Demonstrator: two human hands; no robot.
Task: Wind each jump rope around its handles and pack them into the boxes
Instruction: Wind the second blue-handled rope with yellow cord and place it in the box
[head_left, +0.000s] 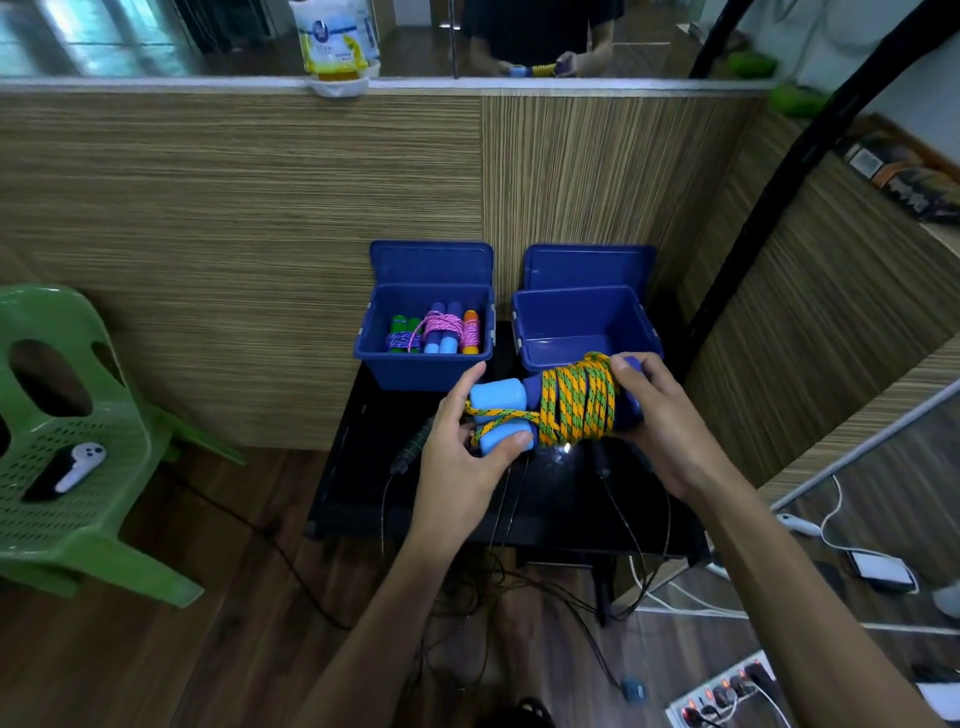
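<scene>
From the head camera, I had the orange-and-green jump rope (574, 405) up in both hands, above the black table (363, 483) and just in front of the two blue boxes. My left hand (462, 457) curled round the light-blue handle ends (498, 415), thumb under and fingers over, pinning the last loose strand there. My right hand (660, 431) wrapped round the far end of the bundle, fingers over the coils. I judged the winding all but done, with only that tail end left to secure. The left box (423, 364) already held several wound ropes; the right box (587, 338) looked empty, its lid (589, 265) standing open behind. The next move, as I saw it, called for tucking the tail tight, then lowering the bundle into the right box without letting the coils slip. A dark-handled rope (413, 449) lay unwound on the table.
</scene>
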